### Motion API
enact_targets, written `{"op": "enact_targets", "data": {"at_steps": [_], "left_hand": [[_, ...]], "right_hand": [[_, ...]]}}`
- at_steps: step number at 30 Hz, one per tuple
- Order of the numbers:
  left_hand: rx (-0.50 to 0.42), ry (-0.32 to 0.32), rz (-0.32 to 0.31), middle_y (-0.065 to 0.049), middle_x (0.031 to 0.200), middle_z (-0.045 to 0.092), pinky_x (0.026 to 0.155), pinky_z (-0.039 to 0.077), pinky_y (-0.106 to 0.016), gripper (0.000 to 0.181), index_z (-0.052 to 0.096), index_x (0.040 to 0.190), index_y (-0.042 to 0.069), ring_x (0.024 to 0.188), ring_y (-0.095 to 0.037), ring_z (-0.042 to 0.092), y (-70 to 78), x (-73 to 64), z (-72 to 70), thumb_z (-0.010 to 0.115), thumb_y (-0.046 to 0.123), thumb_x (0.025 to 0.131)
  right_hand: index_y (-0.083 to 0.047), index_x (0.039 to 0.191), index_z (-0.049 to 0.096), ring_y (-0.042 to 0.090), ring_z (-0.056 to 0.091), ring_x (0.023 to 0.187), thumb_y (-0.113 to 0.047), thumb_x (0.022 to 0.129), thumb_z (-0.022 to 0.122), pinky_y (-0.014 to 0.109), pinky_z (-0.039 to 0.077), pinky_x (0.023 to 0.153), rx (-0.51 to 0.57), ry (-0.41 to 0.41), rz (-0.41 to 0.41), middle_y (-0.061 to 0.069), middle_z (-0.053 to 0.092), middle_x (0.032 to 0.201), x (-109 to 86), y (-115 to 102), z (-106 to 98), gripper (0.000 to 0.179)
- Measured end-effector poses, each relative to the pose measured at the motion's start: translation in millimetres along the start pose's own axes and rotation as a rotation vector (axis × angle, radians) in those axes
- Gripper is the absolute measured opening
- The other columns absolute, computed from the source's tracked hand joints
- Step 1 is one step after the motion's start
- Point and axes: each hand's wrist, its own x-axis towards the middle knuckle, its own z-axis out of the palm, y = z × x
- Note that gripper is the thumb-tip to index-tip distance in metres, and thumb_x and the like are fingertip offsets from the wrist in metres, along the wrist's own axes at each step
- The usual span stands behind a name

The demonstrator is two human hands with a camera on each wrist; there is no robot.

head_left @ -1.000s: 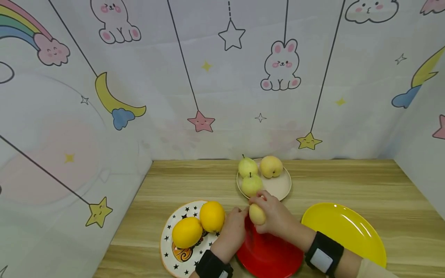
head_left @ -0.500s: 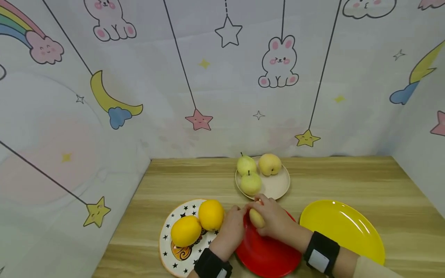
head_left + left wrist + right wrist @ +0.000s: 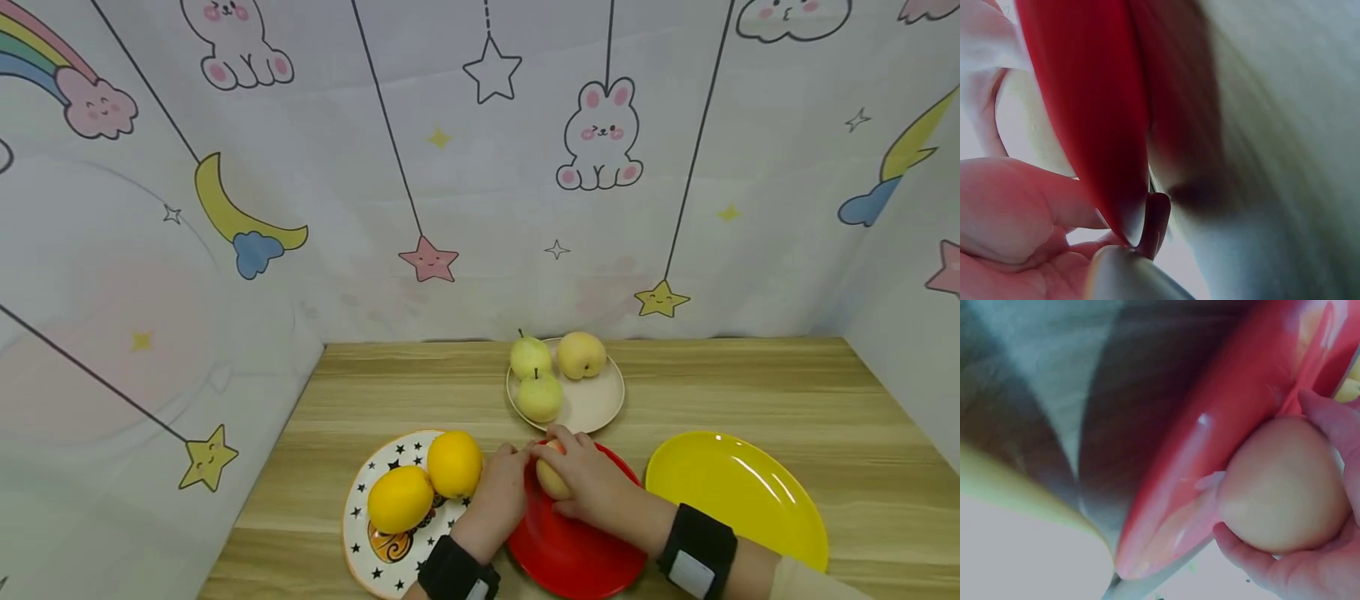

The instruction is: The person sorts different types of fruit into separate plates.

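Note:
My right hand [image 3: 592, 479] holds a pale yellow peach [image 3: 1285, 487] with a reddish patch, its fingers curled round the fruit. The peach is right at the inner surface of a red plate [image 3: 570, 550], towards the plate's far left side. At that plate's left rim my left hand [image 3: 501, 492] pinches the edge, with thumb and fingers on either side of it in the left wrist view. The fingertips of both hands come close together at the far left rim. Part of the peach is hidden by the right hand in the head view.
To the left, a white star-patterned plate [image 3: 360, 533] bears two yellow-orange lemon-like fruits [image 3: 401, 500]. A small cream plate [image 3: 603, 404] at the back carries two green pears [image 3: 540, 396] and another peach [image 3: 581, 356]. A yellow plate [image 3: 738, 500] lies to the right on the wooden table [image 3: 720, 383].
The right hand has moved slightly down and nearer with the peach, away from the cream plate and lower over the red plate. The left hand stays at the red rim.

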Motion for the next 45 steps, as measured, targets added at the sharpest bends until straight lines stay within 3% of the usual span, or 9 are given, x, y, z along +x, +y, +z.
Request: {"op": "enact_targets", "data": {"at_steps": [10,22,30,38,45], "left_hand": [[0.021,0.005,0.016,-0.011,0.095,0.061,0.072,0.057,-0.031,0.048,0.072,0.135,0.005,0.079,-0.023,0.06,0.1,0.2,-0.3,0.074,-0.013,0.09],[-0.018,-0.012,0.0,-0.012,0.096,0.06,0.075,0.059,-0.034,0.053,0.07,0.138,0.005,0.081,-0.025,0.061,0.9,0.6,-0.9,0.072,-0.015,0.088],[-0.005,0.002,0.007,-0.012,0.096,0.061,0.074,0.058,-0.035,0.047,0.073,0.134,0.004,0.08,-0.026,0.06,-0.3,1.3,1.3,0.072,-0.012,0.09],[0.005,0.019,0.012,-0.013,0.096,0.062,0.073,0.057,-0.036,0.046,0.072,0.135,0.003,0.08,-0.026,0.06,-1.2,1.2,2.6,0.073,-0.011,0.091],[0.001,-0.005,0.002,-0.012,0.096,0.061,0.076,0.059,-0.035,0.05,0.072,0.136,0.005,0.082,-0.026,0.062,-1.1,1.4,1.8,0.073,-0.013,0.089]], "right_hand": [[-0.013,0.144,0.061,0.039,0.055,0.114,-0.011,0.077,0.096,0.054,0.058,0.09,-0.026,0.009,-0.048,0.021,0.048,0.142,-0.9,2.0,-1.9,0.076],[-0.013,0.144,0.062,0.041,0.054,0.118,-0.01,0.081,0.093,0.057,0.057,0.091,0.01,-0.008,-0.021,0.022,0.048,0.143,-0.9,1.2,-4.5,0.071],[-0.012,0.142,0.063,0.041,0.055,0.114,-0.01,0.079,0.093,0.058,0.058,0.088,0.009,-0.001,-0.031,0.022,0.049,0.141,-1.1,-1.5,-6.6,0.07],[-0.011,0.142,0.062,0.039,0.054,0.116,-0.01,0.08,0.092,0.056,0.057,0.091,0.018,-0.01,-0.02,0.02,0.049,0.14,0.8,-1.9,-6.0,0.069],[-0.012,0.14,0.065,0.034,0.055,0.113,-0.015,0.081,0.093,0.053,0.058,0.089,0.003,-0.012,-0.009,0.016,0.052,0.135,0.3,-2.8,-9.3,0.065]]}}
